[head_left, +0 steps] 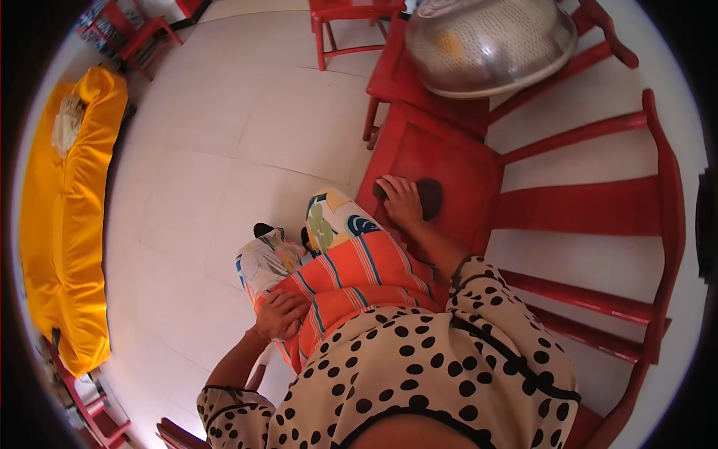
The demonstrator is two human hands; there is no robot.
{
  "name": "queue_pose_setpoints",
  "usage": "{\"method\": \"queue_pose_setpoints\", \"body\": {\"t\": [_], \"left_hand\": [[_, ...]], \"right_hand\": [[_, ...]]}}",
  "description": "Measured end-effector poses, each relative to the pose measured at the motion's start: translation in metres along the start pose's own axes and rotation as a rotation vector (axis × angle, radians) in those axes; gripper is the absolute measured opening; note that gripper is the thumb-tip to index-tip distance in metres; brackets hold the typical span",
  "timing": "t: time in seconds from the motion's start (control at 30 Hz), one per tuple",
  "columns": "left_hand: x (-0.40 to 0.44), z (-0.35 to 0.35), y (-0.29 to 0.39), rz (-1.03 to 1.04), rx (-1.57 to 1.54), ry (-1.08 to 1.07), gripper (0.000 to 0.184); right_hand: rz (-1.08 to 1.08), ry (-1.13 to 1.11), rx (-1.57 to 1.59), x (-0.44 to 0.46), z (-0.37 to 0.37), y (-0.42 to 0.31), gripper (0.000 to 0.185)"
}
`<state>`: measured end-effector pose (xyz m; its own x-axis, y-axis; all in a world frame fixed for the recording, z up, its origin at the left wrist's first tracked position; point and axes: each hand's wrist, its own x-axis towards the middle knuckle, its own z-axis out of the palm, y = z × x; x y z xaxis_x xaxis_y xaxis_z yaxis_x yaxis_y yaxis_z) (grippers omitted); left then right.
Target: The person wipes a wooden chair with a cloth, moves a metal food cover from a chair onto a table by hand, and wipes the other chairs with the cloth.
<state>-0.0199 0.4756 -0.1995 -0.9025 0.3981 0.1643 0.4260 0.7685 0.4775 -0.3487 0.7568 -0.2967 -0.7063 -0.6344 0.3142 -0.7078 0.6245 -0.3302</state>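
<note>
The dark brown object (430,198) lies on the red chair seat (449,153), near the seat edge beside the person's leg. Its material cannot be determined. The right hand (402,200) is placed over it, back of hand upward; the object shows on both sides of the hand. The fingers lie across its left portion and bend slightly at the tips. Whether they grip it or only rest on it cannot be told.

The seat is flat, with a recessed centre panel. Its backrest (587,206) has a broad central slat and stands to the right. The forward edge of the seat adjoins a second red chair (430,90), which carries a perforated metal bowl (493,49), rim toward the near side.

The left hand (283,314) rests on the orange striped cloth (366,273) over the lap, fingers together and slightly bent; whether it pinches the fabric cannot be told. Patterned trousers (329,217) extend beyond the cloth.

The floor (187,172) is pale tile with thin joints. Along the left side stands a long piece covered in yellow fabric (75,224), with a pale bundle (69,126) on top. Additional red chairs stand at the far side (355,22) and upper left (142,34).
</note>
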Motion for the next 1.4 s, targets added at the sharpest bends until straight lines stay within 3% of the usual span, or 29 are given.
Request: {"method": "queue_pose_setpoints", "body": {"t": [1.4], "left_hand": [[0.011, -0.001, 0.006, -0.028, 0.007, -0.028, 0.034]], "right_hand": [[0.016, 0.007, 0.019, -0.002, 0.007, 0.004, 0.053]]}}
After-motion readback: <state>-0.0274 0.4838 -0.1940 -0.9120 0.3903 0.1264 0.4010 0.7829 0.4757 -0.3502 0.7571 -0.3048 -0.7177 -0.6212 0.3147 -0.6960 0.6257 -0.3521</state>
